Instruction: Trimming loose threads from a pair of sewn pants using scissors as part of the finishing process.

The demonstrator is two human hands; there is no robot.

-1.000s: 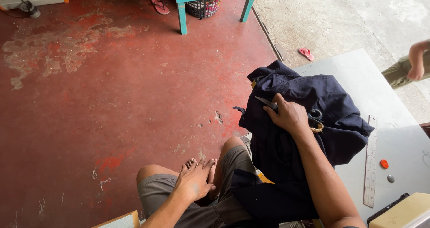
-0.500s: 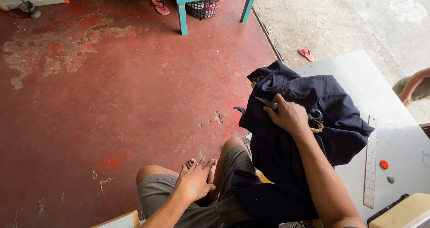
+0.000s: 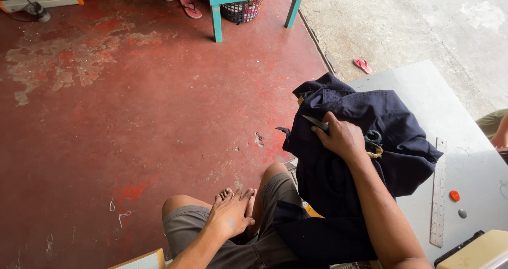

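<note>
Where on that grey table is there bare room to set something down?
Bare patches: the grey table beyond the dark garment, and between garment and ruler. Crowded: where the right hand holds scissors, and the corner by the cream box.

A ruler (image 3: 438,192) lies on the table (image 3: 418,84) right of the grip; a sandal (image 3: 363,65) lies beyond it.

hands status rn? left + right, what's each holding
Left hand: open, flat on the person's own lap, holding nothing.
Right hand: closed on scissors, resting on the dark blue garment on the grey table.
</note>
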